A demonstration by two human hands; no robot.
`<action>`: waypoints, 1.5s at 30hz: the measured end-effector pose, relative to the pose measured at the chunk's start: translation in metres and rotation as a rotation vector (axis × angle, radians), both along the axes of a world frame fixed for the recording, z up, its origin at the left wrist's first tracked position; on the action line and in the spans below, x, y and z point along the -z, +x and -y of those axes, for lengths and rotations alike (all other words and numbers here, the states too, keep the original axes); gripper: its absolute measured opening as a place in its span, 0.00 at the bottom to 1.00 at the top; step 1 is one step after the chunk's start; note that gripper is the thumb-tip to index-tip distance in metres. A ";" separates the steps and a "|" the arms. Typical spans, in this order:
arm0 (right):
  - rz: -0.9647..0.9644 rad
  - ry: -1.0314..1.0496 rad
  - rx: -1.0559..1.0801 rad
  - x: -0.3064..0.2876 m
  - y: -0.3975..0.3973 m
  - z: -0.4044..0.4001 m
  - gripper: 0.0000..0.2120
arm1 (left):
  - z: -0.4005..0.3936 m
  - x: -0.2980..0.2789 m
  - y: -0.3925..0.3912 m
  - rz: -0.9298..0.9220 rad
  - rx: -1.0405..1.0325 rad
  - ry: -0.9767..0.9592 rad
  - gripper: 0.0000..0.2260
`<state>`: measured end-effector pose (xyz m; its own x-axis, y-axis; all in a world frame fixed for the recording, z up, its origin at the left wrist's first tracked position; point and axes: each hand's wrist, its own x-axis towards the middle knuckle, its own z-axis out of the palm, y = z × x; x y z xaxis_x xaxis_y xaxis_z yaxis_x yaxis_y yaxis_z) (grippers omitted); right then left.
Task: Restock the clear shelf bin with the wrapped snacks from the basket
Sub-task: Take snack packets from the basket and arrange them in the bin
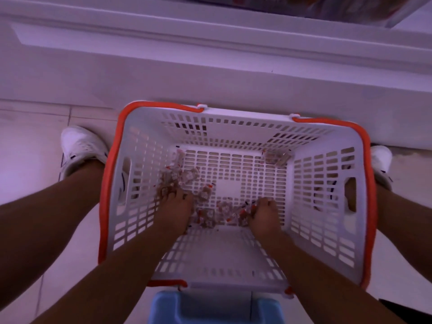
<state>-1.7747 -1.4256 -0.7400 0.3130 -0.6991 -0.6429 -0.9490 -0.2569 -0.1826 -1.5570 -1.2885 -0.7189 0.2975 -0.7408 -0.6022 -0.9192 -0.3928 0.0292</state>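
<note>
Lying scattered on the floor of the white basket (355, 206), the wrapped snacks (187, 178) were being gathered: the left hand (174, 208) rested on one cluster, the right hand (263, 212) closed around several. Judging by this, the collecting step was underway; next, both handfuls needed lifting to the clear shelf bin (350, 8), barely visible at the top.

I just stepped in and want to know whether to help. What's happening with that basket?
A person is reaching both hands down into a white basket with orange handles, standing on the floor between their feet. The left hand rests on a scatter of wrapped snacks on the basket's bottom; the right hand is curled around a bunch of them. Only a few snacks remain, including some in the far corner.
</note>
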 end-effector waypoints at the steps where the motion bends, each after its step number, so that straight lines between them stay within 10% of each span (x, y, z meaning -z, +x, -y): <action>1: 0.061 0.041 0.075 0.001 0.005 -0.006 0.17 | 0.000 -0.001 0.001 -0.025 0.050 -0.030 0.20; 10: 0.238 0.293 0.415 0.002 0.036 -0.015 0.12 | 0.018 0.006 0.002 -0.374 0.142 -0.024 0.30; 18: 0.436 0.419 0.404 0.000 0.042 -0.029 0.17 | 0.021 0.007 -0.016 -0.283 0.029 0.058 0.31; 23: 0.261 0.501 0.227 -0.003 0.045 -0.028 0.40 | 0.020 0.007 -0.020 -0.139 0.118 0.157 0.27; 28: 0.133 0.282 0.067 0.001 0.060 -0.041 0.20 | 0.017 0.013 -0.030 -0.275 0.170 0.064 0.30; 45: 0.162 0.520 0.179 -0.014 0.020 0.010 0.08 | 0.014 0.014 -0.012 -0.368 0.175 0.160 0.17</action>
<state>-1.7552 -1.4354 -0.7258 0.3422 -0.3549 -0.8700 -0.9188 0.0675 -0.3890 -1.5694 -1.3023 -0.7330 -0.0801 -0.6497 -0.7560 -0.9120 -0.2583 0.3186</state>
